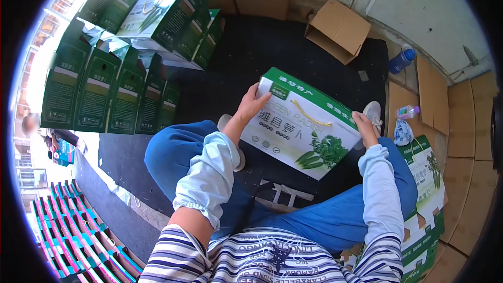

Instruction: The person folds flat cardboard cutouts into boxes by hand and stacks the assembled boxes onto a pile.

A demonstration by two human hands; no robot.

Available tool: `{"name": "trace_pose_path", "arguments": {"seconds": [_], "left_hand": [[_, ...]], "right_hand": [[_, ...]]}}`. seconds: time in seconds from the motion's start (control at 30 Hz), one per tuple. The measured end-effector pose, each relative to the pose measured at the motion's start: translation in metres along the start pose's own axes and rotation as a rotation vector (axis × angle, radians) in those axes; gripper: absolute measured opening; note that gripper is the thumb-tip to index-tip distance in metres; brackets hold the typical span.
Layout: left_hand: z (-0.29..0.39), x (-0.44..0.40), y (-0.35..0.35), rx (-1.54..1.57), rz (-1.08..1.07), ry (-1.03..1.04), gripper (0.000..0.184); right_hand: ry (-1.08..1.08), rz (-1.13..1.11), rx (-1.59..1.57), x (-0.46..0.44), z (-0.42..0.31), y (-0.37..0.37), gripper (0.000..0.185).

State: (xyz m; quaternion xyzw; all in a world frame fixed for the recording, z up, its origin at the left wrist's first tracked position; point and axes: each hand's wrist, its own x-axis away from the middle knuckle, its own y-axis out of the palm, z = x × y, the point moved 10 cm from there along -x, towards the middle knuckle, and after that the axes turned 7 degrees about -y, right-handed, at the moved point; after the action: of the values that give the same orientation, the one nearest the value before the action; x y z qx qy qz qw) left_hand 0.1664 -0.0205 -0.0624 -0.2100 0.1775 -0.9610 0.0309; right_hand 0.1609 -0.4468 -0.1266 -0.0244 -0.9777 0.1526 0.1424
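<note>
Between my knees I hold a white and green gift box point(293, 131), printed with radishes, leaves and Chinese lettering. It tilts down to the right, its green top edge away from me. A yellow cord handle point(309, 115) lies against its front panel. My left hand point(254, 102) is closed on the box's upper left corner, thumb on the front. At the right end, my right hand point(365, 130) grips the upper corner, fingers partly hidden behind the edge.
Green boxes point(107, 89) stand stacked at the left. An open brown carton point(338, 29) lies at the back, near a blue bottle point(402, 60) and a small clear bottle point(407, 111). Flattened green-white boxes point(424, 173) are at my right. Pink-teal boxes point(73, 230) fill the lower left.
</note>
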Motion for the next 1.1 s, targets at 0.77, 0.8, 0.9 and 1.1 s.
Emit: {"name": "trace_pose_path", "arguments": {"seconds": [0.77,0.8,0.9,1.1], "left_hand": [[-0.040,0.042,0.026,0.839,0.126,-0.134,0.065],[-0.007,0.042,-0.002,0.818,0.188,0.053,0.062],[0.090,0.080,-0.095,0.557,0.438,0.196,0.055],[0.167,0.087,-0.254,0.336,0.474,0.418,0.061]], "right_hand": [[0.126,-0.063,-0.555,-0.041,-0.036,0.024,0.040],[0.088,-0.129,-0.649,-0.044,-0.066,0.036,0.040],[-0.009,-0.241,-0.834,-0.058,-0.155,0.074,0.040],[0.031,-0.495,-0.952,-0.083,-0.321,0.201,0.034]]}}
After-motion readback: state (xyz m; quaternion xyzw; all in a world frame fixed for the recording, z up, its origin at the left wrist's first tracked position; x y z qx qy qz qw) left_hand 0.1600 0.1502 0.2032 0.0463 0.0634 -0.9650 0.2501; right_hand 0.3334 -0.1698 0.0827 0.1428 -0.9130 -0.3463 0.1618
